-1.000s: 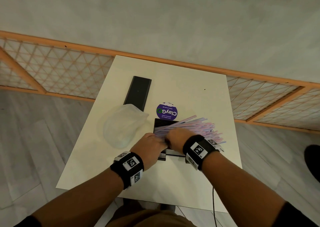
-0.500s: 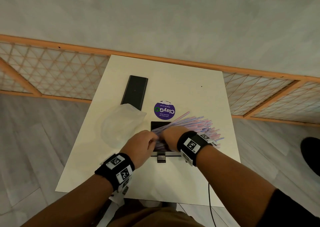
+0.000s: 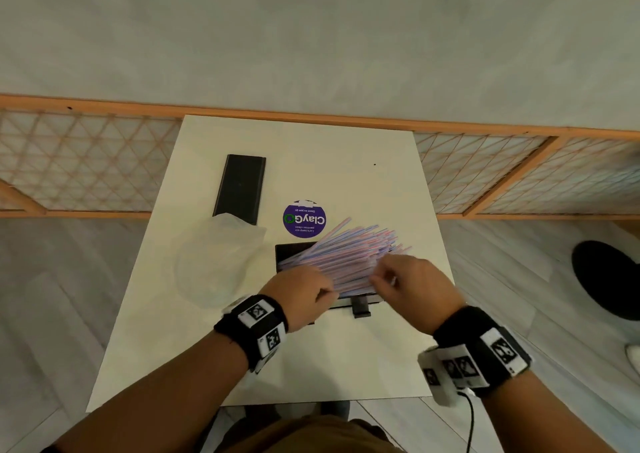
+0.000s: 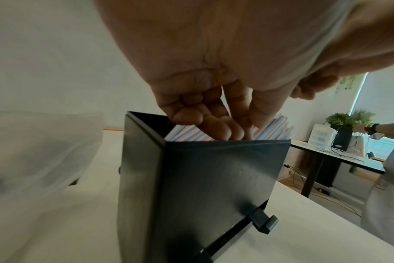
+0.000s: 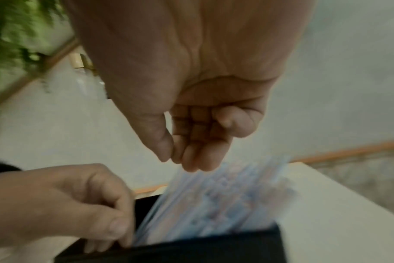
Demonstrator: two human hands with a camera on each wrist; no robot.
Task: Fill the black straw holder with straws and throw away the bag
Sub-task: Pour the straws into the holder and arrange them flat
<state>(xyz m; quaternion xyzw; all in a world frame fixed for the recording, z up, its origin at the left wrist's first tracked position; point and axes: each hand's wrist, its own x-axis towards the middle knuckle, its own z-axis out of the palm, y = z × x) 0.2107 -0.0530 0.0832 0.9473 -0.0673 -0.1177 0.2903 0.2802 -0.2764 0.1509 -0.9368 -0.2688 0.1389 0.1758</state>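
I see the white square desk (image 3: pixel 346 348) first, and on it the crumpled clear plastic bag (image 3: pixel 218 262) lies at the left, not thrown away yet. The open black box-shaped straw holder (image 4: pixel 214 178) stands in the middle of the desk, and the bundle of thin pink and blue straws (image 3: pixel 349 255) leans out of it to the right, fanned, I think because it is not pushed down. My left hand (image 3: pixel 304 291) has its fingers (image 4: pixel 212 124) extended into the holder's mouth, touching the straw ends, probably to keep them inside. My right hand (image 3: pixel 412 283) hovers just above the straws with fingers loosely curled, holding nothing.
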